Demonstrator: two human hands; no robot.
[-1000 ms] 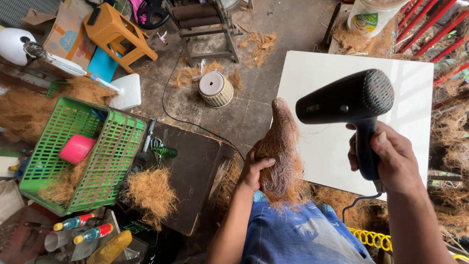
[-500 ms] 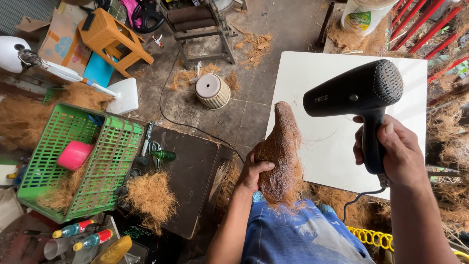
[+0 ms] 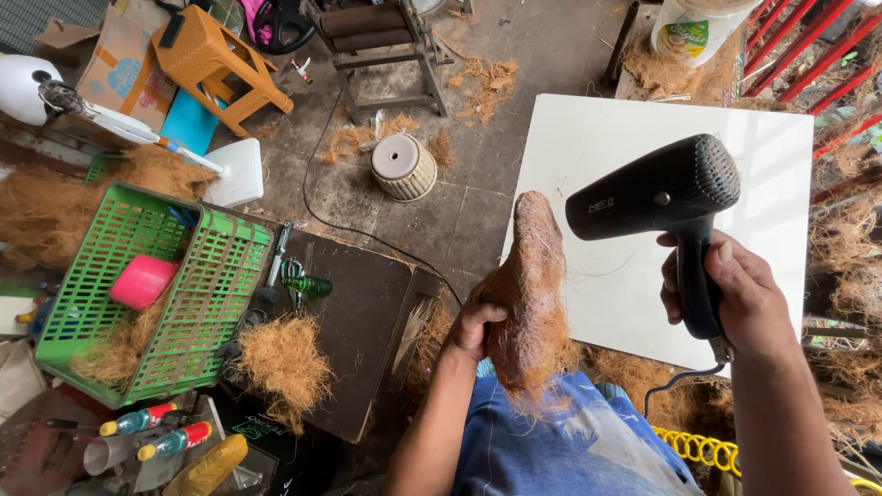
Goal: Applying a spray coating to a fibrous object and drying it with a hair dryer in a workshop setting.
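My left hand [image 3: 476,323] grips the lower part of a tall brown coconut-fibre form [image 3: 530,285], held upright over my lap. In my right hand [image 3: 735,298] is the handle of a black hair dryer [image 3: 654,199], its nozzle pointing left at the upper part of the fibre form, a short gap away. Behind both lies a white board [image 3: 606,156].
A green plastic basket [image 3: 197,303] with a pink cup [image 3: 141,280] and fibre sits at left. Near it are a loose fibre clump [image 3: 283,366], scissors [image 3: 296,280], a dark board [image 3: 367,321], small bottles [image 3: 152,432], an orange stool [image 3: 213,62], a round wicker object [image 3: 402,166].
The hair dryer has shifted slightly left and down relative to the fibre form. My left hand keeps the same hold on the form.
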